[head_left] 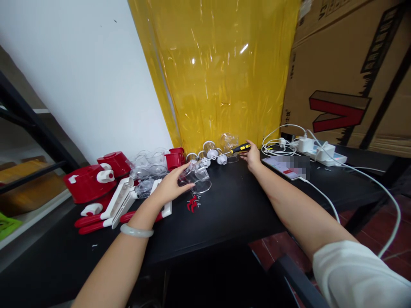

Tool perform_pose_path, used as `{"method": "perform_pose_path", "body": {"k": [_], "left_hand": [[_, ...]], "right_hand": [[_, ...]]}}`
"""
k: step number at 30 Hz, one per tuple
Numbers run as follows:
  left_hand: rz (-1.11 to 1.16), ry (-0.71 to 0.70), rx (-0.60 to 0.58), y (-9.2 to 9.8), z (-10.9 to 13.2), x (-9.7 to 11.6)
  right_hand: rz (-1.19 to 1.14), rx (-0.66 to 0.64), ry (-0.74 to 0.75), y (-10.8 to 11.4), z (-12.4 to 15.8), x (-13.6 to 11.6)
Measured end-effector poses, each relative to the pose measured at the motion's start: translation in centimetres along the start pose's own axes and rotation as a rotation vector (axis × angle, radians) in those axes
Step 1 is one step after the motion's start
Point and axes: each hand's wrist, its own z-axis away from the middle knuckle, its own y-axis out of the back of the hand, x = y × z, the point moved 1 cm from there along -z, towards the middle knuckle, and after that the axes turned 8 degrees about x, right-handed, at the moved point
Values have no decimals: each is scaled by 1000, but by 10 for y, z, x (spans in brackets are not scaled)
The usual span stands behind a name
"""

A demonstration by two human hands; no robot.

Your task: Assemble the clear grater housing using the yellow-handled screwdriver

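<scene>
A person at a black desk point(231, 205) works with both arms stretched toward its far edge. The left hand point(171, 184), a pale bangle point(136, 231) on its wrist, curls its fingers around a clear plastic part point(197, 174) that stands near the middle of the desk, and holds it by the side. The right hand point(252, 157) reaches the far edge, its fingertips on the butt of a yellow-and-black screwdriver point(240, 148); whether they grip it or only touch it cannot be told. The tool's shaft points left at a row of metal drums point(210, 149) along the far edge. Red housings point(88, 182), clear cups point(149, 164) and a red cup point(175, 158) crowd the far left corner, with white-and-red handles point(123, 204) just nearer. A phone point(285, 167) lies toward the right edge, beside a power strip point(323, 153) with white cables point(278, 145).
</scene>
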Motion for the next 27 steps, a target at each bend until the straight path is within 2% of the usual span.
{"method": "perform_pose_path", "body": {"k": [7,14,22,27], "left_hand": [[-1,-4,4,0,-1,0],[-4,-19,4,0,-1,1],[0,-9,3,1,-1,1],[11,-9,5,0,-1,0]], "right_hand": [[-65,-29,-76,-3,2,-2],[-67,-31,-5,-3,-1,3],[-122,-66,-98,-5,-1,-1],[-40,7,-21,-4,-3,3]]}}
